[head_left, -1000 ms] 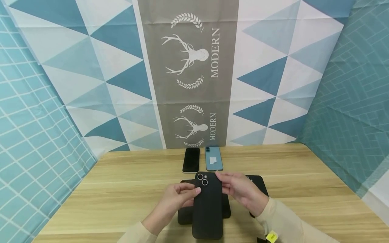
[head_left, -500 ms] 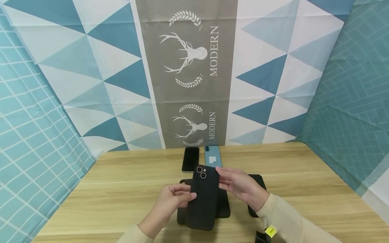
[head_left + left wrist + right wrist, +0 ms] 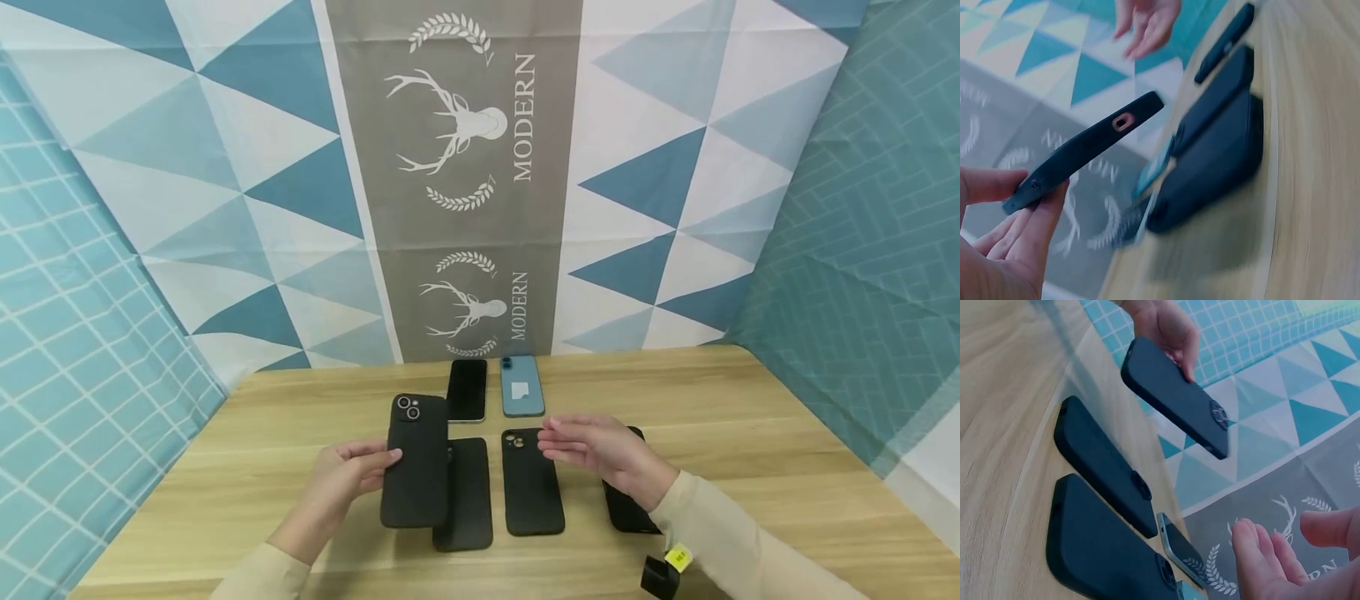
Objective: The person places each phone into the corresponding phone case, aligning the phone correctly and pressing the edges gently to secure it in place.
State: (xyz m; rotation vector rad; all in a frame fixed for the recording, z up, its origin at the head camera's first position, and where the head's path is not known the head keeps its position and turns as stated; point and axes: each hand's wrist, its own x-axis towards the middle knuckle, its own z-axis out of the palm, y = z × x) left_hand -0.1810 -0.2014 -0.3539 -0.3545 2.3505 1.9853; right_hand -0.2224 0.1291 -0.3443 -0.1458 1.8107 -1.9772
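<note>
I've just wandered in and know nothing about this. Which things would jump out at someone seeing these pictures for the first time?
Probably the white deer heads on the grey strip of the backdrop behind the table. Next, perhaps, the black phone-shaped slab that the left hand holds above the table, and the light-blue phone lying near the table's far edge.

Triangle-patterned backdrop (image 3: 465, 229) behind a wood-grain table (image 3: 247, 442)
</note>
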